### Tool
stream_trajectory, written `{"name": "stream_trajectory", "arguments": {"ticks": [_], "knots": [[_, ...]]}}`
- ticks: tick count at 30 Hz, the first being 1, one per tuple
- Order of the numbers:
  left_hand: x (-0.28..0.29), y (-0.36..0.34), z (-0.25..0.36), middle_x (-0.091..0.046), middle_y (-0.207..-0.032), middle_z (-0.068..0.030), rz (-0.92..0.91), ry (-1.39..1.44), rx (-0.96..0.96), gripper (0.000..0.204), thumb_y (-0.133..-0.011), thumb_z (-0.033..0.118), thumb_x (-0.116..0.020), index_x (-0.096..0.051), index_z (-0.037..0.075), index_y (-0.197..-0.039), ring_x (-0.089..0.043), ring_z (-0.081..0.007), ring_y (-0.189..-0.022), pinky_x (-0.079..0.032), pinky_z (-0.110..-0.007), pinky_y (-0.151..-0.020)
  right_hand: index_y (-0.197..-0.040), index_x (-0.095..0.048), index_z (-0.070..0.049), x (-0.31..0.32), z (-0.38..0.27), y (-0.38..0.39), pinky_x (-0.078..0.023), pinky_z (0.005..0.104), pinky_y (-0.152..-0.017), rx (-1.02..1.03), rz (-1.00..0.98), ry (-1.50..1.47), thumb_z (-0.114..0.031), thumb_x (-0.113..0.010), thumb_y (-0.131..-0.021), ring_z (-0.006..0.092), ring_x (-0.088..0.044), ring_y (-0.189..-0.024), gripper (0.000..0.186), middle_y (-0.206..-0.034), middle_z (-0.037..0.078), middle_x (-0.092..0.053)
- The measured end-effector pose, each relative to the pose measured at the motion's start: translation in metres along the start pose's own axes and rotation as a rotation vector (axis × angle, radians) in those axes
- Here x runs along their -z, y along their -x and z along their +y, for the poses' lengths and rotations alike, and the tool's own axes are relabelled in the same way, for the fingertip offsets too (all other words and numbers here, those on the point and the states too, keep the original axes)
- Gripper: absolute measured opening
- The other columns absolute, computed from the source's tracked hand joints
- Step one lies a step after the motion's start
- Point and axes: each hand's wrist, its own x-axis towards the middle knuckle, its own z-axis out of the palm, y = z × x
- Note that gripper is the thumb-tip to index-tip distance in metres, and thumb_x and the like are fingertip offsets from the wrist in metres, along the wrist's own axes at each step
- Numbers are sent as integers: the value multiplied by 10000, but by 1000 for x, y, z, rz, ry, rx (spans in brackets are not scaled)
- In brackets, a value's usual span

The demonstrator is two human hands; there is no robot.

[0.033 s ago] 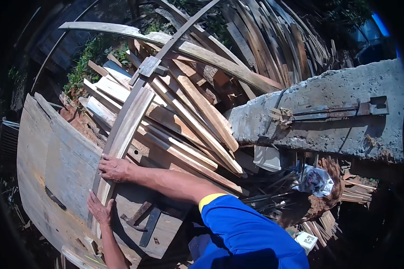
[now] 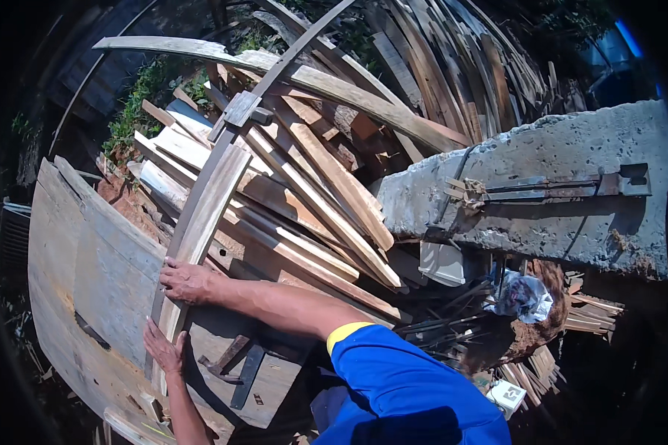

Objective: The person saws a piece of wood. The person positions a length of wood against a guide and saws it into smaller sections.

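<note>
A pale wooden strip (image 2: 206, 204) lies lengthwise against a long dark bar (image 2: 198, 182), both slanting over the worn bench boards. My right hand (image 2: 188, 282) reaches across with its fingers curled over the strip and the bar, gripping them together. Just below it, my left hand (image 2: 165, 348) spans the same two pieces, fingers along the bar's side and thumb on the strip's side. A grey block (image 2: 241, 110) sits on the bar beyond the strip's far end. Right of the left hand lie a hammer (image 2: 228, 359) and a dark flat metal tool (image 2: 247, 377).
Loose sawn strips (image 2: 326, 178) are heaped beyond the bench, with a long board (image 2: 349, 96) across them. At right stands a concrete beam (image 2: 519, 163) carrying a long metal tool (image 2: 557, 189). A plastic bag (image 2: 523, 298) and a white box (image 2: 506, 397) are below it.
</note>
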Motion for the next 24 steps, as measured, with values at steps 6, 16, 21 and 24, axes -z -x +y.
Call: {"name": "stream_trajectory", "arguments": {"ticks": [6, 16, 21, 24], "knots": [[2, 2, -5, -283, -1613, -223, -98, 18, -30, 1118, -823, 668, -655, -169, 41, -1611, -308, -437, -1446, -197, -562, -1217, -890, -703, -207, -11, -4, -9, -322, 487, -1153, -87, -6, 76, -246, -603, -867, 216, -529, -1116, 109, -999, 28, -551], [1, 2, -11, -317, -1591, -218, -33, -38, -70, 1142, -797, 676, -670, -178, 42, -1610, -335, -431, -1423, -243, -548, -1197, -923, -745, -227, 11, -6, -7, -266, 484, -1207, -103, 14, 29, -294, -642, -857, 195, -515, -1179, 140, -1072, 38, -581], [12, -1, 2, -348, -1560, -237, 7, -8, -22, 1167, -784, 735, -639, -195, 34, -1605, -353, -442, -1400, -247, -562, -1179, -1023, -676, -104, 51, -20, 43, -391, 482, -1145, -116, 508, -301, -225, -700, -822, 310, -578, -1142, 235, -1112, 116, -603], [22, -1, 9, -403, -1465, -234, -1, 18, -6, 1147, -740, 693, -709, -290, -12, -1542, -397, -422, -1332, -282, -562, -1141, -1116, -546, -42, 48, -37, 77, -456, 421, -890, -788, 948, -667, -281, -764, -839, 307, -550, -953, 427, -1008, 132, -533]]}}
